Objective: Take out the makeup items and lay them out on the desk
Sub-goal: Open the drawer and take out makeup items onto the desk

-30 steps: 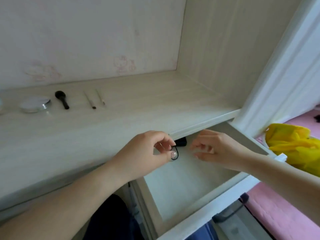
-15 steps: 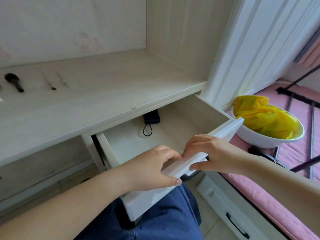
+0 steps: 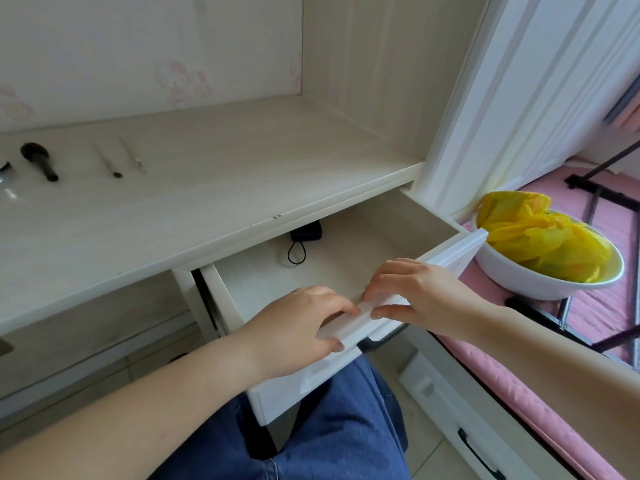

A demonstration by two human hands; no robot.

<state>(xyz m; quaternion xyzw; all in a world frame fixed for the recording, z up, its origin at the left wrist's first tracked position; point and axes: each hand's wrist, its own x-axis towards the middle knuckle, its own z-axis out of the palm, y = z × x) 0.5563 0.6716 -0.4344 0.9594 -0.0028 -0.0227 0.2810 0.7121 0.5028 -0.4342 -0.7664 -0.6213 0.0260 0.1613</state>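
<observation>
The white drawer (image 3: 446, 252) under the desk (image 3: 214, 188) stands pulled out. My left hand (image 3: 298, 327) and my right hand (image 3: 412, 292) both grip its front top edge, fingers inside, thumbs outside. At the drawer's back lies a small black pouch (image 3: 306, 233) with a black loop cord (image 3: 297, 255). On the desk's left lie a black brush (image 3: 40, 161), two thin pencil-like sticks (image 3: 108, 161) (image 3: 133, 159) and, cut off at the frame edge, a clear round case (image 3: 5, 178).
A white bowl (image 3: 540, 284) holding a yellow plastic bag (image 3: 540, 237) sits on a pink mat at the right. A white cabinet side (image 3: 502, 98) rises beside the drawer. My blue-jeaned lap (image 3: 311, 438) is under the drawer. A lower drawer with a black handle (image 3: 478, 457) is bottom right.
One second ago my left hand pinched the black loop cord inside the drawer. Both hands then moved to the drawer's front edge, and the pouch and cord lie at the drawer's back.
</observation>
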